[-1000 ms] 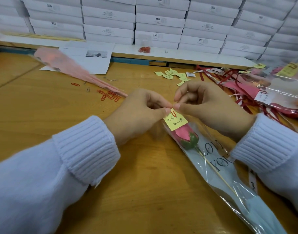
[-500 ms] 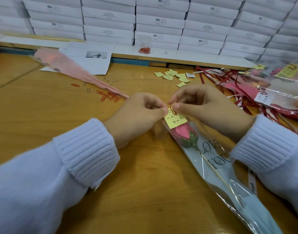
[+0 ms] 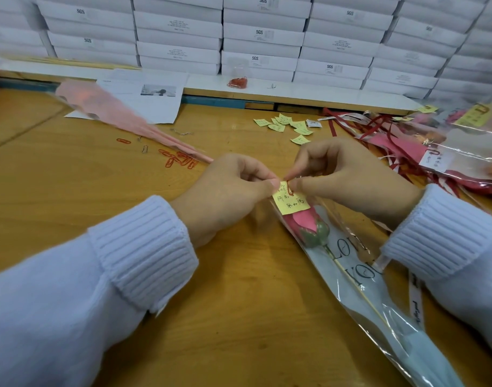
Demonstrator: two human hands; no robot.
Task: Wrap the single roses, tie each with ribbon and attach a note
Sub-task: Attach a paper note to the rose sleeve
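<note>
You pinched the yellow note at the top of the wrapped rose, mid-table: left hand gripping its edge, right hand pinching the red paper clip onto it. Wrapping looked done, the clip not yet seated. Loose notes waited beyond, and finished roses lay far right.

Table: warm brown wood table, grain visible — fills my foreground.
Backdrop: stacked white boxes across the whole rear, several marked SGS.
Ledge: white ledge at the table's far edge, boxes on it.
Strip: blue strip just under that ledge.
Light: soft, even.
</note>
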